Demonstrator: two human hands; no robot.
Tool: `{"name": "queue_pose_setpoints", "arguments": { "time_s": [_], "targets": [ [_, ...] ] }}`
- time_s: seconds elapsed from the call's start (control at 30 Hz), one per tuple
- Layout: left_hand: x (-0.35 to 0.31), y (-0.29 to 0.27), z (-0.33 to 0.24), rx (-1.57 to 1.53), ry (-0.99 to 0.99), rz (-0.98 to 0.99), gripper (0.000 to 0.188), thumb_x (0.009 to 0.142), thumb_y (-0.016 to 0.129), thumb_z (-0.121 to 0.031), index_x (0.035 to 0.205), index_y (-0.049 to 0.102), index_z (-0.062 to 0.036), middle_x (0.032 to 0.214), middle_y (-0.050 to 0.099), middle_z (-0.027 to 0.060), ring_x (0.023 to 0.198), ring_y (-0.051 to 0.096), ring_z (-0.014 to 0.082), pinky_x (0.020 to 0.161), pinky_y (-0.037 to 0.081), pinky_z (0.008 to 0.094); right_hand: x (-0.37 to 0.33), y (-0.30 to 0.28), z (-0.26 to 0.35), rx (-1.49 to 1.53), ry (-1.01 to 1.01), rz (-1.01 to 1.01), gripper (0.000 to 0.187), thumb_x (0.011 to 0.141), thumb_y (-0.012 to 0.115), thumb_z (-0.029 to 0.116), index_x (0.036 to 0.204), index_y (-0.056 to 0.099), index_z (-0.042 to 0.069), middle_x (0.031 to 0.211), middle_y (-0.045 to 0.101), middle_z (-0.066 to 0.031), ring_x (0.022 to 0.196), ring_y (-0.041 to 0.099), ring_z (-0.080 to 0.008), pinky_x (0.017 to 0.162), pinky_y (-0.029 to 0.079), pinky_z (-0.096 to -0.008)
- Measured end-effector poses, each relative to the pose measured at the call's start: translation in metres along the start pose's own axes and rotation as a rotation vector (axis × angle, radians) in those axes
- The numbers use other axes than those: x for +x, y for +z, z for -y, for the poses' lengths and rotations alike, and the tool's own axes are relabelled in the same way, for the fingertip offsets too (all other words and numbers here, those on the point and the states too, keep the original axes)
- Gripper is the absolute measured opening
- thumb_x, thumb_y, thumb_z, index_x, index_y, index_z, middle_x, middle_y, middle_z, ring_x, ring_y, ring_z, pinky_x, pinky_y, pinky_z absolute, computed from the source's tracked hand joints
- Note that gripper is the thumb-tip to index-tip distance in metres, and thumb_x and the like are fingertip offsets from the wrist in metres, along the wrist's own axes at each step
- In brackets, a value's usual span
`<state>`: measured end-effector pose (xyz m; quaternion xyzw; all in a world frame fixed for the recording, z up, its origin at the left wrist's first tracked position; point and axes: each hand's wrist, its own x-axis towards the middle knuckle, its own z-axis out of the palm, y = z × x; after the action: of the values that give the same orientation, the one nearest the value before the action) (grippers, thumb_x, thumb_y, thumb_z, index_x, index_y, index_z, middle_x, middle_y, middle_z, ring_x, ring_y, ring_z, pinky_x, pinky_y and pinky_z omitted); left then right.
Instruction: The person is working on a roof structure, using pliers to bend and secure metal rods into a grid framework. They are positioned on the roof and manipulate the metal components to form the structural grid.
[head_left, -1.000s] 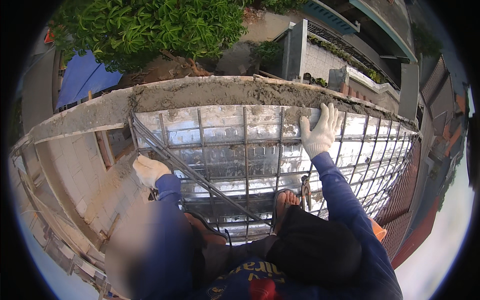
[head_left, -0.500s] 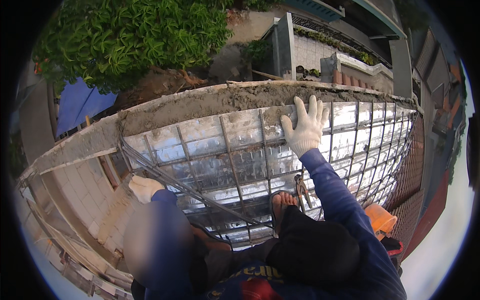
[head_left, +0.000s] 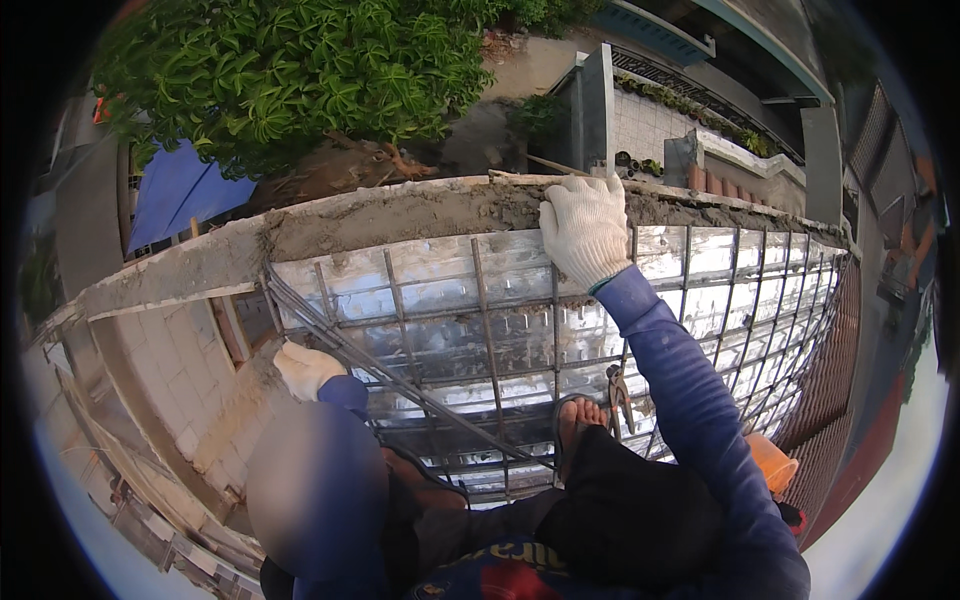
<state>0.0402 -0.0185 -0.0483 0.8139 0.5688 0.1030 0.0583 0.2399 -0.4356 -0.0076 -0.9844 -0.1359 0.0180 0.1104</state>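
My right hand, in a white knit glove, is at the wet grey mortar strip along the far edge. Its fingers are curled down, and whatever is under them is hidden. Over to the left, my left hand, gloved too, has its fingers pressed together beside the block wall; anything in it cannot be made out. Below the right hand lies a grid of steel rebar over shiny metal decking. A pair of pincers sits on the grid by my sandalled foot.
Loose rebar rods run diagonally across the grid's left part. An orange bucket stands at the right, near a tiled roof. Past the raised edge, the ground lies lower, with a leafy tree and a blue tarp.
My right hand has gone from spread fingers flat on the decking and mortar to curled fingers at the mortar strip, slightly farther away. The left hand stays beside the block wall.
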Motion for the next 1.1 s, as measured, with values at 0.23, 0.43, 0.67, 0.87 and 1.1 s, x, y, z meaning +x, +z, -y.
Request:
{"name": "queue_pose_setpoints", "arguments": {
  "time_s": [0.23, 0.43, 0.67, 0.87, 1.1],
  "targets": [
    [-0.001, -0.001, -0.004, 0.069, 0.032, -0.008, 0.053, 0.115, 0.048, -0.050, 0.128, 0.074, -0.0062, 0.122, 0.081, 0.0231, 0.114, 0.075, 0.0488, 0.101, 0.058, 0.0543, 0.048, 0.022, 0.026, 0.135, -0.130, 0.252, 0.032, 0.098, 0.063, 0.026, 0.110, 0.087, 0.009, 0.109, 0.082, -0.0097, 0.111, 0.074, -0.0340, 0.107, 0.054, -0.0504],
    [-0.002, -0.004, 0.000, 0.033, 0.045, -0.009, 0.054, 0.116, 0.048, -0.051, 0.129, 0.074, -0.0060, 0.122, 0.081, 0.0243, 0.114, 0.074, 0.0499, 0.100, 0.057, 0.0569, 0.041, 0.008, 0.033, 0.115, -0.265, 0.427, 0.049, 0.101, 0.061, 0.023, 0.148, 0.070, 0.012, 0.139, 0.074, -0.0132, 0.122, 0.070, -0.0357, 0.114, 0.053, -0.0524],
    [-0.003, -0.002, 0.000, 0.025, 0.059, -0.020, 0.052, 0.116, 0.048, -0.050, 0.130, 0.075, -0.0082, 0.121, 0.081, 0.0249, 0.113, 0.074, 0.0507, 0.100, 0.057, 0.0573, 0.016, -0.008, 0.002, 0.007, -0.021, 0.178, 0.029, 0.092, 0.066, 0.026, 0.104, 0.086, 0.008, 0.100, 0.077, -0.0137, 0.103, 0.071, -0.0385, 0.090, 0.057, -0.0561],
    [-0.005, -0.008, -0.010, 0.031, 0.015, 0.026, 0.051, 0.116, 0.048, -0.049, 0.131, 0.074, -0.0085, 0.122, 0.080, 0.0253, 0.114, 0.074, 0.0503, 0.101, 0.057, 0.0567, 0.038, 0.001, 0.020, 0.025, -0.101, 0.240, 0.037, 0.095, 0.062, 0.035, 0.104, 0.087, 0.010, 0.107, 0.076, -0.0175, 0.106, 0.070, -0.0386, 0.093, 0.056, -0.0549],
    [0.005, 0.001, 0.005, -0.015, 0.039, -0.004, 0.053, 0.115, 0.047, -0.049, 0.130, 0.075, -0.0059, 0.122, 0.081, 0.0243, 0.114, 0.075, 0.0488, 0.101, 0.058, 0.0557, 0.054, 0.007, 0.064, 0.171, -0.076, 0.414, 0.048, 0.106, 0.049, 0.041, 0.113, 0.084, 0.009, 0.118, 0.079, -0.0173, 0.116, 0.075, -0.0346, 0.101, 0.055, -0.0527]
  ]
}}
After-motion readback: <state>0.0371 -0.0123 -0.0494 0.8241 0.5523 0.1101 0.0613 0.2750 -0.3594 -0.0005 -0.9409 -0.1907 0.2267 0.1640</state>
